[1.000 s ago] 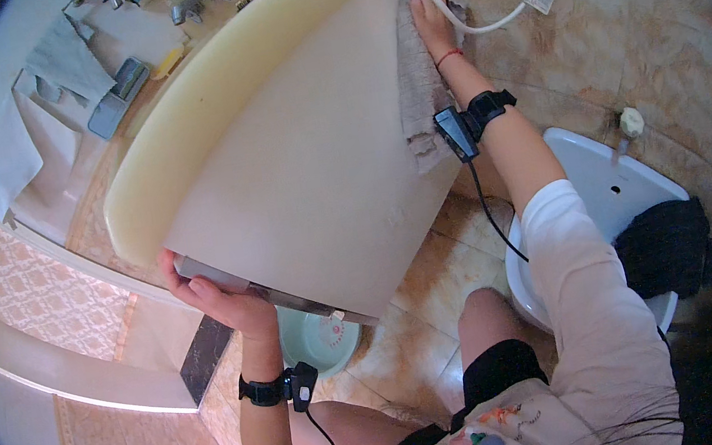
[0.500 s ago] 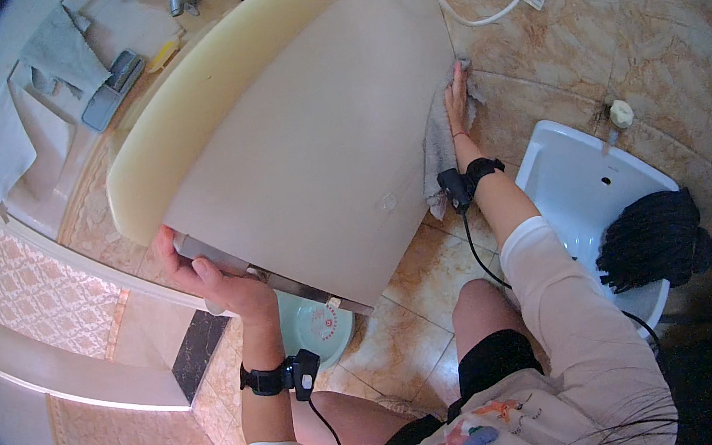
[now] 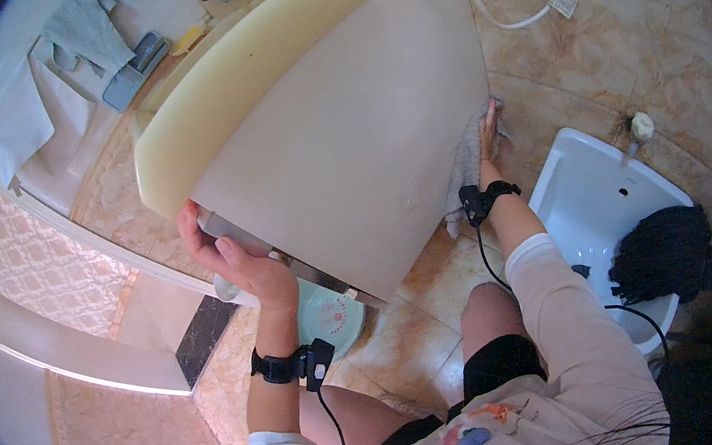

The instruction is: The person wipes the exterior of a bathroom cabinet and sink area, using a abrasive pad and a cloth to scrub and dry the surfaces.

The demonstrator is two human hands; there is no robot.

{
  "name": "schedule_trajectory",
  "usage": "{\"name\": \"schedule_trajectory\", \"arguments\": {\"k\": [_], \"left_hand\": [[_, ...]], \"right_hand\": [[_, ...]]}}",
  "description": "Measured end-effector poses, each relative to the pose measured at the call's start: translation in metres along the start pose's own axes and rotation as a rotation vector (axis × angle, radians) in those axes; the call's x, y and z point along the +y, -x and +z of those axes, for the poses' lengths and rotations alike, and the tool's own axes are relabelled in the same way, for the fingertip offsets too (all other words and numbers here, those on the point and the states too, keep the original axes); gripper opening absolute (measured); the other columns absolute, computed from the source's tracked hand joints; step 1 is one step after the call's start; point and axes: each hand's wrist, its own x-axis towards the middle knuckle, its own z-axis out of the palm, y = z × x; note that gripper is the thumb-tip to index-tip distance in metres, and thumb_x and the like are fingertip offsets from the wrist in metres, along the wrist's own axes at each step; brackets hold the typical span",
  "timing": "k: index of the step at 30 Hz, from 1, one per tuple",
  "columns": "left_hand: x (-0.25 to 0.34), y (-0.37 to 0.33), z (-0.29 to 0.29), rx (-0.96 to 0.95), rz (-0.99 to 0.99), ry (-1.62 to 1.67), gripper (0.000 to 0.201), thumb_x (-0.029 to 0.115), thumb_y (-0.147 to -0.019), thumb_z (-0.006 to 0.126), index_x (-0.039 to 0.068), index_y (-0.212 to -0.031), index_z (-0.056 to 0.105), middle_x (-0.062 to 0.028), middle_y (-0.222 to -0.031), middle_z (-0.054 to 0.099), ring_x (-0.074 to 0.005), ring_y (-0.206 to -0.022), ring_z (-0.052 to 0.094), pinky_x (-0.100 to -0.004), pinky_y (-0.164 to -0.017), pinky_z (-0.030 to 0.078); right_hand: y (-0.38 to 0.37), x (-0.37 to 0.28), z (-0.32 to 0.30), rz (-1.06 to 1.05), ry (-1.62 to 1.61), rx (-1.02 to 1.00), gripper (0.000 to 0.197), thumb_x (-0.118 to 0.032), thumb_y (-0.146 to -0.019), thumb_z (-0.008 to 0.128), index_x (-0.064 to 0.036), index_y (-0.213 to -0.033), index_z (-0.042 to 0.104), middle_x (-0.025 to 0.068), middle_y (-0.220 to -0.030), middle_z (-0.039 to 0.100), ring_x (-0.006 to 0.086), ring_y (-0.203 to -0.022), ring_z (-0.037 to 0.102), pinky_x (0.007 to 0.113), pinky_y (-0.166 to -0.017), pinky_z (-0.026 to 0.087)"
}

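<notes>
A large off-white panel (image 3: 343, 133) with a yellowed, curved border along its far left side stands tilted in front of me. My left hand (image 3: 237, 253) is curled around its near left edge, beside a grey metal strip (image 3: 258, 241); the fingertips are partly hidden behind the edge. At the panel's right side, my right hand (image 3: 490, 138) presses a grey cloth (image 3: 463, 166) against the edge. The cloth hangs down below that hand, and its fingers point away from me. A pale green basin (image 3: 333, 317) with red print sits below the panel, near my left wrist.
On the right is a white sink (image 3: 573, 183) with a black mop head (image 3: 665, 252) in it. A white cord (image 3: 491, 17) with a tag runs along the far wall. Cloths (image 3: 84, 33) and a grey tray (image 3: 136, 71) lie on the far left ledge.
My right hand and the cloth have slid toward me along the panel's right edge. The left hand keeps its hold on the edge. The whole view has shifted slightly.
</notes>
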Motion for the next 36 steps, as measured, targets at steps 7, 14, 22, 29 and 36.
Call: {"name": "schedule_trajectory", "arguments": {"k": [7,14,22,29,36], "left_hand": [[0.001,0.000,0.005,0.007,-0.016,0.001,0.047,0.035,-0.092,0.034,0.002,-0.126,0.031,-0.0133,-0.131,0.033,-0.0236,-0.121,0.033,-0.0369,-0.102,0.025],[0.002,0.000,0.001,-0.023,0.076,-0.042,0.043,0.030,-0.092,0.033,0.003,-0.126,0.031,-0.0136,-0.131,0.033,-0.0237,-0.120,0.034,-0.0367,-0.101,0.025],[0.003,0.000,0.005,-0.006,0.049,-0.019,0.046,0.031,-0.091,0.035,0.001,-0.126,0.031,-0.0136,-0.130,0.034,-0.0236,-0.119,0.035,-0.0363,-0.100,0.026],[0.006,-0.002,0.002,-0.004,0.016,-0.022,0.046,0.028,-0.090,0.035,0.000,-0.126,0.030,-0.0140,-0.131,0.033,-0.0238,-0.119,0.035,-0.0366,-0.101,0.025],[0.009,-0.004,0.004,-0.039,0.089,-0.046,0.045,0.027,-0.090,0.034,0.000,-0.126,0.030,-0.0144,-0.131,0.033,-0.0251,-0.121,0.032,-0.0378,-0.102,0.023]], "right_hand": [[0.016,0.011,-0.010,0.081,0.003,-0.052,0.063,-0.030,-0.089,0.036,-0.0110,-0.141,0.008,0.0105,-0.146,0.011,0.0267,-0.135,0.006,0.038,-0.108,0.006],[0.050,0.000,-0.021,0.433,-0.054,-0.450,0.062,-0.025,-0.088,0.036,-0.0090,-0.141,0.008,0.0136,-0.145,0.012,0.0293,-0.134,0.008,0.040,-0.108,0.007],[0.117,-0.042,-0.020,0.630,-0.137,-0.736,0.062,-0.019,-0.087,0.036,-0.0066,-0.140,0.007,0.0171,-0.144,0.014,0.0323,-0.133,0.010,0.042,-0.107,0.008],[0.211,-0.117,0.022,0.376,0.036,-0.243,0.061,-0.013,-0.086,0.036,-0.0046,-0.140,0.007,0.0202,-0.142,0.015,0.0350,-0.132,0.012,0.044,-0.106,0.010],[0.332,-0.212,0.054,0.185,0.071,-0.095,0.065,-0.007,-0.079,0.034,0.0052,-0.137,0.007,0.0268,-0.139,0.016,0.0416,-0.129,0.014,0.049,-0.107,0.005]]}}
